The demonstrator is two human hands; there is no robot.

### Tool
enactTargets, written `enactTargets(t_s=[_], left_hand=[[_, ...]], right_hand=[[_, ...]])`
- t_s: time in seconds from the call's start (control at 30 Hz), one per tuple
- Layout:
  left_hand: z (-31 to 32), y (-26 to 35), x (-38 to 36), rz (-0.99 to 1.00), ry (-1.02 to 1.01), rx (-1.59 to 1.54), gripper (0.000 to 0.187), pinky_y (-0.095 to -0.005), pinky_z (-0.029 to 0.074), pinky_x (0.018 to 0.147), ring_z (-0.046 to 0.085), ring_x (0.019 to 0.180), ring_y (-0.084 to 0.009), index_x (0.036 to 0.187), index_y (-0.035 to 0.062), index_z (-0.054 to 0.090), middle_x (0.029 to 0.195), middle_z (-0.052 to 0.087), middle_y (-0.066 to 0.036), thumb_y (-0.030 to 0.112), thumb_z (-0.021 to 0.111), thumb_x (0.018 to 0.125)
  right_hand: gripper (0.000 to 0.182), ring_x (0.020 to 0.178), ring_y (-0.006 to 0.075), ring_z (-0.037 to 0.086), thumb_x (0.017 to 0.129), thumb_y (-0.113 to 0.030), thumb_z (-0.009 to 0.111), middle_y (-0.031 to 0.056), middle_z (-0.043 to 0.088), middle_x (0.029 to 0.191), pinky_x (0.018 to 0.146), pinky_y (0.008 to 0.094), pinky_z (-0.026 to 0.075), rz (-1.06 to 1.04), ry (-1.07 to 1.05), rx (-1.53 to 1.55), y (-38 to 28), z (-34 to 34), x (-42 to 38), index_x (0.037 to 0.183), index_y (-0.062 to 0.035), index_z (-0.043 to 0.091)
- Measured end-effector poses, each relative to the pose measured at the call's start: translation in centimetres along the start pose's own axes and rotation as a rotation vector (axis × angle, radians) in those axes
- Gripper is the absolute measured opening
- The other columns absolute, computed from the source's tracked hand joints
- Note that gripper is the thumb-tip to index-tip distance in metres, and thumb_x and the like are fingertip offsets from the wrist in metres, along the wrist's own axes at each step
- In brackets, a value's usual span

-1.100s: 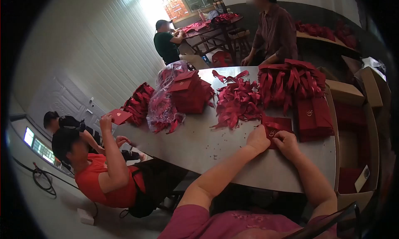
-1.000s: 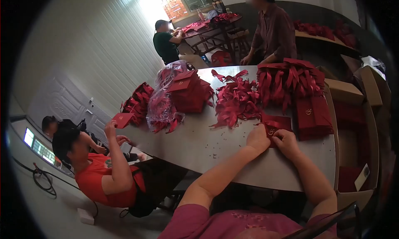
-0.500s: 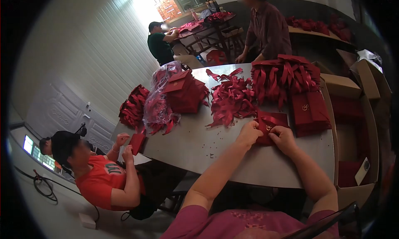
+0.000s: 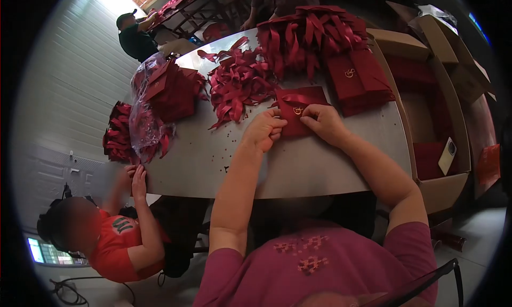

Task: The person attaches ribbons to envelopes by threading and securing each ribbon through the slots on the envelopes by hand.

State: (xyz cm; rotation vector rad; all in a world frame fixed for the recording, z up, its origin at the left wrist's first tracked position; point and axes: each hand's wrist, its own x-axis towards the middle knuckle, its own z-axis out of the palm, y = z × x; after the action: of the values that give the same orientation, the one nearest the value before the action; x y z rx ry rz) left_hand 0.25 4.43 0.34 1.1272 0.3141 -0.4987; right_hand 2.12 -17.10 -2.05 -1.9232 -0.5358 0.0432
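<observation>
Head view shows a red pouch (image 4: 296, 129) lying on the metal table (image 4: 320, 171), near its front edge and between the wearer's two hands. A red ribbon (image 4: 302, 99) crosses the pouch's upper part, and a gold emblem (image 4: 297, 110) sits just below it. The left hand (image 4: 263, 130) grasps the pouch's left edge, fingers curled inward. The right hand (image 4: 326, 124) lies over its right side, fingers bent, with thumb and forefinger brought close together beside the emblem; whether they pinch anything I cannot tell.

Just behind the pouch and to its left spreads a loose heap of red ribbons (image 4: 240, 85). To its right is a stack of red pouches (image 4: 358, 83) bearing a similar emblem, and behind that stands a larger pile with dangling ribbons (image 4: 312, 37). Small specks (image 4: 221, 158) dot the tabletop left of the wearer's forearm. Farther left, clear plastic wrap (image 4: 143, 107) rests against another pouch stack (image 4: 176, 93), beside a bunch of red ribboned items (image 4: 118, 136).

Right of the table, an open cardboard box (image 4: 442, 195) holds red material and a pale phone-like object (image 4: 447, 156). A person in a red top (image 4: 120, 240) sits at the left corner; another, in dark green (image 4: 137, 43), works at a far table.
</observation>
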Motion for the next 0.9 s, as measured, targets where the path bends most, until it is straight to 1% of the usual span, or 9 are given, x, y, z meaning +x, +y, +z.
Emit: enactTargets(t_s=[0.23, 0.3, 0.37, 0.43, 0.47, 0.63, 0.7, 0.83, 0.9], left_hand=[[0.2, 0.2, -0.2, 0.018, -0.044, 0.082, 0.03, -0.0198, 0.028, 0.042, 0.041, 0.048, -0.0053, 0.101, 0.0107, 0.056, 0.071, 0.055, 0.002, -0.007, 0.063, 0.078], [0.7, 0.6, -1.1, 0.023, -0.024, 0.185, 0.033, -0.0194, 0.027, 0.041, 0.041, 0.048, -0.0024, 0.11, 0.011, 0.06, 0.071, 0.055, 0.005, -0.005, 0.062, 0.08], [1.0, 0.0, -1.3, 0.051, 0.05, 0.241, 0.029, -0.0204, 0.027, 0.04, 0.043, 0.048, -0.0038, 0.105, 0.0103, 0.06, 0.07, 0.055, 0.004, -0.004, 0.062, 0.08], [2.0, 0.4, -2.0, 0.068, 0.056, 0.304, 0.027, -0.0205, 0.028, 0.04, 0.045, 0.047, -0.0054, 0.102, 0.0092, 0.058, 0.069, 0.055, 0.002, -0.005, 0.062, 0.079], [2.3, 0.2, -1.9, 0.09, 0.069, 0.271, 0.029, -0.0208, 0.028, 0.04, 0.045, 0.047, -0.0056, 0.102, 0.0086, 0.057, 0.07, 0.055, 0.002, -0.007, 0.062, 0.078], [2.2, -0.5, -1.2, 0.165, 0.018, 0.101, 0.036, -0.0212, 0.028, 0.041, 0.044, 0.048, -0.0064, 0.106, 0.0076, 0.053, 0.07, 0.054, 0.0, -0.01, 0.061, 0.076], [2.0, -0.9, -1.0, 0.264, 0.072, 0.018, 0.039, -0.0212, 0.027, 0.041, 0.043, 0.048, -0.0065, 0.108, 0.0083, 0.052, 0.07, 0.053, 0.0, -0.011, 0.062, 0.076], [1.2, -0.7, -0.1, 0.188, 0.105, -0.047, 0.037, -0.0224, 0.026, 0.04, 0.042, 0.049, -0.0076, 0.105, 0.0055, 0.05, 0.075, 0.054, -0.004, -0.01, 0.063, 0.074], [0.9, -0.5, -0.1, 0.118, 0.146, -0.001, 0.032, -0.0204, 0.027, 0.041, 0.043, 0.048, -0.0059, 0.104, 0.0095, 0.054, 0.068, 0.052, 0.001, -0.006, 0.067, 0.079]], right_hand=[[0.012, 0.07, 0.0128, 0.058, 0.085, -0.009, 0.068, 0.0096, 0.065, 0.077, 0.067, 0.0306, 0.048, -0.038, 0.011, -0.032, 0.3, 0.1, 0.0, 0.087, 0.0023, 0.065], [0.012, 0.07, 0.0153, 0.06, 0.084, -0.009, 0.068, 0.0109, 0.066, 0.077, 0.067, 0.0317, 0.049, -0.104, 0.056, -0.068, 0.7, 0.4, 0.1, 0.087, 0.0023, 0.065], [0.011, 0.07, 0.0172, 0.061, 0.084, -0.008, 0.068, 0.0119, 0.066, 0.077, 0.067, 0.0318, 0.049, -0.114, 0.047, -0.074, 1.3, 0.8, 0.0, 0.087, 0.0017, 0.065], [0.012, 0.071, 0.0231, 0.065, 0.082, -0.01, 0.069, 0.0149, 0.067, 0.08, 0.068, 0.0341, 0.05, -0.05, 0.04, -0.03, -0.1, 0.6, -0.2, 0.087, 0.0006, 0.066], [0.012, 0.071, 0.0231, 0.065, 0.082, -0.01, 0.069, 0.0149, 0.067, 0.08, 0.068, 0.0341, 0.05, -0.091, 0.037, -0.017, -0.2, 0.7, -0.1, 0.087, 0.0006, 0.066], [0.012, 0.07, 0.0221, 0.063, 0.082, -0.008, 0.069, 0.0155, 0.067, 0.079, 0.067, 0.0339, 0.05, -0.01, 0.038, -0.006, -0.8, 0.3, -0.5, 0.087, 0.0015, 0.065], [0.011, 0.071, 0.0231, 0.064, 0.082, -0.008, 0.069, 0.0159, 0.066, 0.079, 0.068, 0.0343, 0.05, -0.027, 0.043, -0.026, -0.3, 0.5, -0.6, 0.087, 0.0014, 0.065], [0.011, 0.075, 0.0289, 0.066, 0.082, -0.009, 0.068, 0.0173, 0.066, 0.081, 0.069, 0.0369, 0.051, -0.066, 0.075, -0.078, 0.4, 1.0, -0.1, 0.085, 0.0014, 0.064], [0.012, 0.079, 0.0329, 0.066, 0.082, -0.011, 0.068, 0.0178, 0.067, 0.084, 0.071, 0.0393, 0.051, -0.117, 0.055, -0.112, 0.1, 0.6, -0.3, 0.085, 0.0004, 0.064]])
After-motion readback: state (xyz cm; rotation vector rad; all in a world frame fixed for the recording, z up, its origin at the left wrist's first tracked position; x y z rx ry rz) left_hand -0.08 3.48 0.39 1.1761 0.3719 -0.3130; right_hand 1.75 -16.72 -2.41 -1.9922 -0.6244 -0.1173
